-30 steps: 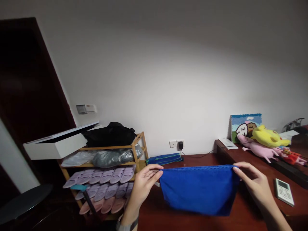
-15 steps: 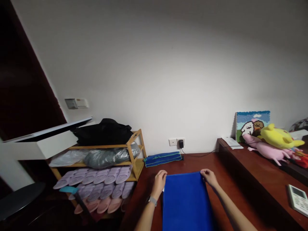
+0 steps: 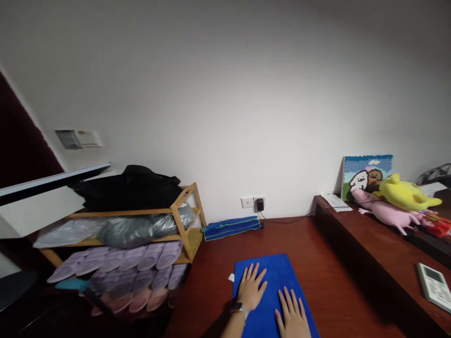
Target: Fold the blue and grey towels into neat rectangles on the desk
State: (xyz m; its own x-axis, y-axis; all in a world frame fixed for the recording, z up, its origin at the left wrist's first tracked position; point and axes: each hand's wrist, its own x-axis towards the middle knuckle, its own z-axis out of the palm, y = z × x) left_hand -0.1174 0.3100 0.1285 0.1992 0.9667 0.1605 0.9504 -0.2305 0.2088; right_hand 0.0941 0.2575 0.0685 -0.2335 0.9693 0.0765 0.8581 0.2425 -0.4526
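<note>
A blue cloth (image 3: 273, 272) lies flat on the reddish-brown table, running down past the bottom edge of the view. A small white tag (image 3: 231, 277) sticks out at its left edge. My left hand (image 3: 251, 288), with a watch on the wrist, rests palm down on the cloth's left part, fingers spread. Lower and to the right, my right hand (image 3: 293, 314) also lies palm down on the cloth, its fingers apart. Neither hand grips anything.
A folded blue cloth with green edging (image 3: 232, 228) lies by the wall, below a black plug (image 3: 260, 204). Left stands a wooden rack (image 3: 190, 234) with slippers and a black bag (image 3: 132, 190). Plush toys (image 3: 405, 192) and a remote (image 3: 435, 286) are on the raised right ledge.
Both hands have let go of the cloth's far corners and moved nearer, now spread flat on it. The cloth's far edge lies lower in view. The camera has turned slightly right.
</note>
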